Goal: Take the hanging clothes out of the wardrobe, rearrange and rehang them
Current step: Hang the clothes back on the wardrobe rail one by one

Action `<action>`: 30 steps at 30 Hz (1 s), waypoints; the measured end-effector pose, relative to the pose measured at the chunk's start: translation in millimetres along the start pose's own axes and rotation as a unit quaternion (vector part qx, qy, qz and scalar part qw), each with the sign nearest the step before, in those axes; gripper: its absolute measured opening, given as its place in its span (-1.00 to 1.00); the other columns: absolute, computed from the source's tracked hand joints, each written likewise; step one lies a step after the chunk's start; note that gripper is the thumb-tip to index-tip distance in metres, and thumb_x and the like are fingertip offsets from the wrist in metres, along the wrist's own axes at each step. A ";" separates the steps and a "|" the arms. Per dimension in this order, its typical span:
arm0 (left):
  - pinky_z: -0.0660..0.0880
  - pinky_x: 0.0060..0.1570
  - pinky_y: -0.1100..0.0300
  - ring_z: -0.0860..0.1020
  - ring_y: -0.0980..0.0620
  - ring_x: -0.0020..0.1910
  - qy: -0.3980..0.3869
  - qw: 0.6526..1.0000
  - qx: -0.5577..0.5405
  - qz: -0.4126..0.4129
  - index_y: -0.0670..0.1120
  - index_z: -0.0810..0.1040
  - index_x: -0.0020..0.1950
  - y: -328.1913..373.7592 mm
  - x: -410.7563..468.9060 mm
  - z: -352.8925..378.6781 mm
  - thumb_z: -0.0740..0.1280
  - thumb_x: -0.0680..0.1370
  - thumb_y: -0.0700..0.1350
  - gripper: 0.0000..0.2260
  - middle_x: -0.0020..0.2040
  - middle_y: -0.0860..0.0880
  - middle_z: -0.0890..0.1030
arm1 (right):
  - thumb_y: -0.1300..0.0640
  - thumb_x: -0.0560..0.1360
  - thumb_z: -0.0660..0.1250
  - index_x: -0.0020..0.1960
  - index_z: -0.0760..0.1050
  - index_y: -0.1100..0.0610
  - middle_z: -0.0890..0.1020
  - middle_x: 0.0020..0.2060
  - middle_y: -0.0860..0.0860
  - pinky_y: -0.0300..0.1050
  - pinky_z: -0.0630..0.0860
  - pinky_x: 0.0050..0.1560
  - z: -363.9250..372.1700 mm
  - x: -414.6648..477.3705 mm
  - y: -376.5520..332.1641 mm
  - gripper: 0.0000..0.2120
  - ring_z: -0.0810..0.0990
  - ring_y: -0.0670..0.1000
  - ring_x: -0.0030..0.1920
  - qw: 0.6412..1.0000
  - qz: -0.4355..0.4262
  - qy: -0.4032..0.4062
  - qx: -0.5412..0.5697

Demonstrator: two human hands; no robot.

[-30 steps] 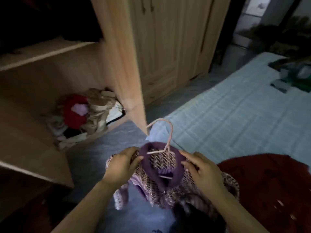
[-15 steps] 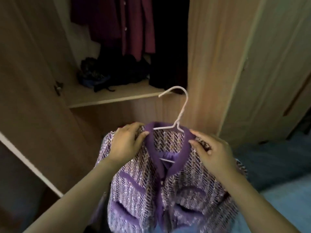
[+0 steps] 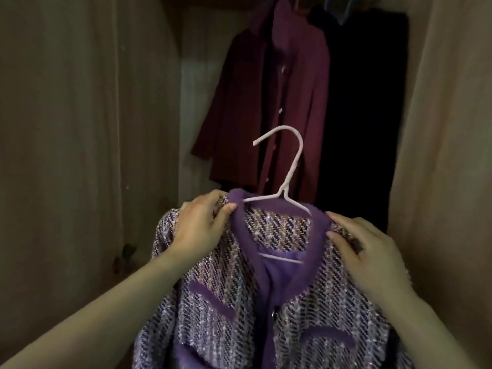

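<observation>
A purple tweed jacket (image 3: pixel 266 310) with a plain purple collar hangs on a pale pink hanger (image 3: pixel 288 166), whose hook points up and left. My left hand (image 3: pixel 199 225) grips the jacket's left shoulder over the hanger arm. On the other side, my right hand (image 3: pixel 370 251) grips the right shoulder. I hold the jacket upright in front of the open wardrobe. Behind the hook a maroon coat (image 3: pixel 269 102) hangs inside the wardrobe.
A dark garment (image 3: pixel 364 115) hangs to the right of the maroon coat. The open wooden wardrobe door (image 3: pixel 80 129) stands on the left and a wooden panel (image 3: pixel 450 129) on the right. A teal hanger (image 3: pixel 340 9) shows at the top.
The view has tilted up from the floor and bed to the wardrobe interior. Both hands have lifted the jacket on its hanger higher and closer to the hanging clothes.
</observation>
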State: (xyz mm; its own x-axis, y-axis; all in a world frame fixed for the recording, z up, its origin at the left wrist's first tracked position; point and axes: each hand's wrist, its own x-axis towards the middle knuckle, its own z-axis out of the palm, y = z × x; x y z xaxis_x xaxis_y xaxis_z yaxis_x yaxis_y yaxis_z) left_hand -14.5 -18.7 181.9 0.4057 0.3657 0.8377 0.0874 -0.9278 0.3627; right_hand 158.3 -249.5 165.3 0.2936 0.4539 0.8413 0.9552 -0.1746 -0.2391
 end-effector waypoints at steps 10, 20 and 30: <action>0.36 -0.23 0.10 0.58 -0.06 -0.12 0.077 0.992 -0.016 0.094 0.02 0.54 0.06 -97.3 244.3 21.9 0.26 0.57 0.02 -0.86 -0.21 0.08 0.59 | 0.10 0.44 0.43 0.14 0.60 -0.01 0.56 -0.29 -0.10 -0.14 0.48 -0.20 71.4 231.3 14.5 -0.73 0.52 -0.11 -0.31 0.983 -0.083 0.150 -0.067; 0.44 -0.02 0.07 0.51 -0.09 0.08 0.162 0.978 0.020 0.131 -0.04 0.54 0.18 -221.4 464.1 53.1 0.07 0.49 0.27 -0.49 0.09 -0.06 0.57 | 0.00 0.46 0.37 0.05 0.59 -0.23 0.67 -0.05 -0.21 -0.10 0.55 -0.09 158.1 445.1 -5.3 -0.80 0.63 -0.08 -0.05 0.968 -0.022 0.186 -0.164; 0.31 0.22 0.16 0.31 0.00 0.34 0.163 0.975 0.022 0.148 0.10 0.26 0.46 -247.6 582.6 53.0 0.06 0.60 0.13 -0.58 0.39 0.02 0.29 | 0.01 0.56 0.25 0.12 0.55 -0.19 0.54 -0.28 -0.18 -0.20 0.41 -0.43 149.4 607.1 -20.8 -0.80 0.52 -0.09 -0.27 0.947 0.012 0.210 -0.241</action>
State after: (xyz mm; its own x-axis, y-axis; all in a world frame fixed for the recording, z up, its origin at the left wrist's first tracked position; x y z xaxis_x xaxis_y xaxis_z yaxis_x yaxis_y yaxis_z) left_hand 248.4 420.1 558.5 0.1079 0.0797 0.9910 0.0518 -0.9959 0.0745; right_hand 322.5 160.3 608.6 0.1765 0.0750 0.9814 0.7904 -0.6050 -0.0959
